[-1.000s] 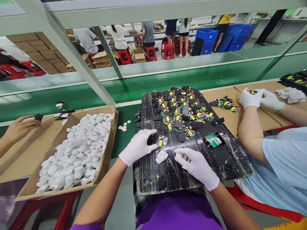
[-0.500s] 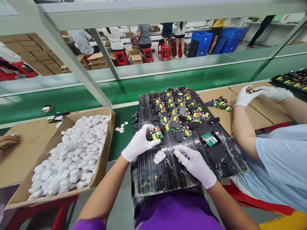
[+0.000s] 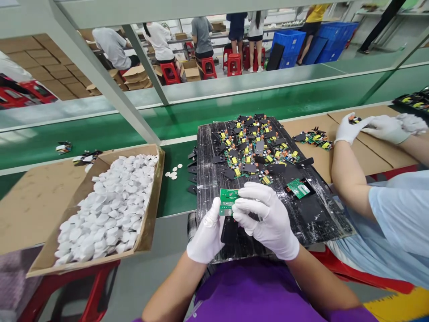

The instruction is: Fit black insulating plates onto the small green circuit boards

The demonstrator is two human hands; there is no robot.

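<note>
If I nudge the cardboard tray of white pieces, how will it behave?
The cardboard tray may flex, its walls looking thin. The white pieces are heaped near its rim, so a jolt could spill some. Its near end seems to overhang the green table, so it might tip.

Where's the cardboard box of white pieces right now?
Head view, left side: the box sits just left of the loose white discs.

Lighting bright, diffuse; no lamp visible.
Glare streaks the black board (image 3: 214, 161); soft reflections on the green belt (image 3: 187, 117). Edges appear stretched; far background slightly soft.
</note>
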